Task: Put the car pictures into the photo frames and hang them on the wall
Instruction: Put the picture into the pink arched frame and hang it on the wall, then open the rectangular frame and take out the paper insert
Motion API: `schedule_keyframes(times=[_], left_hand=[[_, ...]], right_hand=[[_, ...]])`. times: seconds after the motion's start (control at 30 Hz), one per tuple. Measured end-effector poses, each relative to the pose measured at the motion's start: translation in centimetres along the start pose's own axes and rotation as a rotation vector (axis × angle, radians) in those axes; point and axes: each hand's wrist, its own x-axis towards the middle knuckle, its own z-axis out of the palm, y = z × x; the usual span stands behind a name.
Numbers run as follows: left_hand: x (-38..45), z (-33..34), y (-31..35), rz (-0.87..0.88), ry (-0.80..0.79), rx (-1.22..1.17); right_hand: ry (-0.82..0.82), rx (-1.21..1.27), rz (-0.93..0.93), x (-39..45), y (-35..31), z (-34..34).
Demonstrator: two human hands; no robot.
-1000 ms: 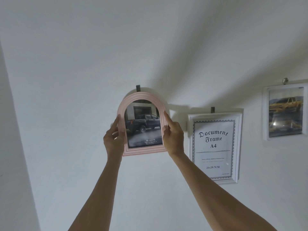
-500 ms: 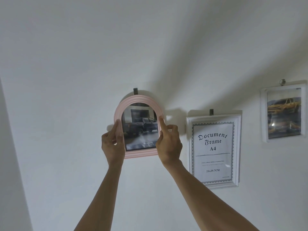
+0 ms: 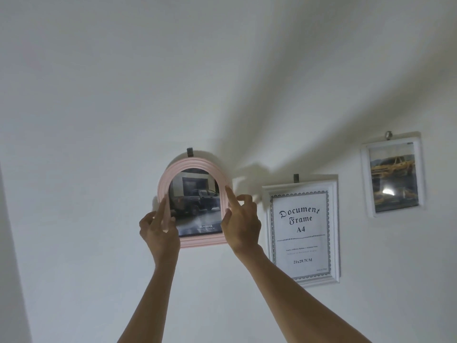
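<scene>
A: Where is the pink arched frame (image 3: 195, 203) right now?

B: Flat against the white wall (image 3: 99, 120), its arch top tucked just under a small dark hook (image 3: 189, 152). The picture inside shows a dark Toyota pickup (image 3: 196, 202).

A: And the hands?

B: The left hand (image 3: 159, 230) has its fingers (image 3: 165, 211) laid along the frame's left edge, partly over the glass. The right hand (image 3: 241, 222) presses an extended forefinger on the right rim, with the other fingers loosely curled and off the frame. Neither hand looks wrapped around it; they steady it more than they clamp it.

A: What could go wrong?

B: I can't see whether the hanger at the back has caught the hook. If it hasn't, letting go would probably drop the frame. A sideways nudge could also leave it crooked.

A: Which way does it point?

B: Long axis upright, arch up, flat base down, picture facing out. It seems close to plumb.

A: Its neighbours?

B: To the right hangs a white A4 document frame (image 3: 301, 233) with only its printed insert, and further right a white frame with a yellow car picture (image 3: 393, 174).
</scene>
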Motion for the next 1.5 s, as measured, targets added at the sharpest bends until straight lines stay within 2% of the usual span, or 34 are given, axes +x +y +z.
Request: schedule_keyframes(times=[0.1,0.27,0.37,0.47,0.6,0.77,0.93,1.23,1.5], left_hand=[[-1.5,0.1,2.0,-0.083,0.001,0.013],[-4.4,1.7,5.4,0.054,0.005,0.028],[-6.7,3.5,7.7,0.073,0.006,-0.02],[-9.3,5.5,9.9,0.094,-0.088,-0.129],[-12.6,7.7,12.5,0.006,-0.252,-0.311],[-15.0,10.3,13.2,-0.111,-0.368,-0.365],[-16.6,12.0,12.2,-0.181,-0.387,-0.353],[-17.6,13.2,11.4,-0.184,-0.429,-0.249],[-17.2,13.4,10.9,-0.178,-0.451,-0.232]], right_hand=[[0.039,0.042,-0.004,0.4,0.4,-1.8],[0.115,0.116,0.013,1.3,3.2,-5.8],[0.17,0.164,0.025,1.6,6.2,-8.1],[0.215,0.252,0.08,1.8,10.2,-10.2],[0.255,0.337,0.128,1.6,15.9,-12.5],[0.198,0.421,0.208,0.6,21.6,-14.0],[0.065,0.485,0.256,-0.7,25.5,-13.3],[0.002,0.441,0.221,-1.5,26.9,-12.0],[0.047,0.477,0.229,-1.4,26.8,-11.3]])
